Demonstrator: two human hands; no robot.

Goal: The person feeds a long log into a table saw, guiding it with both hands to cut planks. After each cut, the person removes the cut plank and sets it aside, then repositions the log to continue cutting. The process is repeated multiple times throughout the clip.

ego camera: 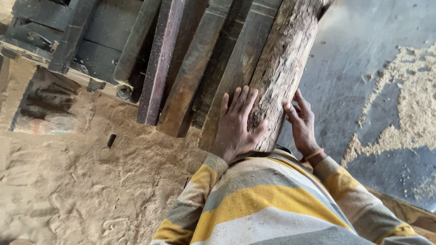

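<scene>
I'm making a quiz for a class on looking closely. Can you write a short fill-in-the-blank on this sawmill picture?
1. Both hands rest on a rough wooden ____.
2. The left hand lies flat on top of the log, and the right hand presses its ____ side.
3. The bangle sits on the ____ wrist.
4. The sawdust lies on a ____ table.

Missing words: log; right; right; metal

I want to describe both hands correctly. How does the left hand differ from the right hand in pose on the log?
The left hand lies flat on top of the log, fingers spread; the right hand presses against the log's side. The right wrist wears an orange band; the left wrist is bare. Both touch the same rough log, and neither closes around it.
</scene>
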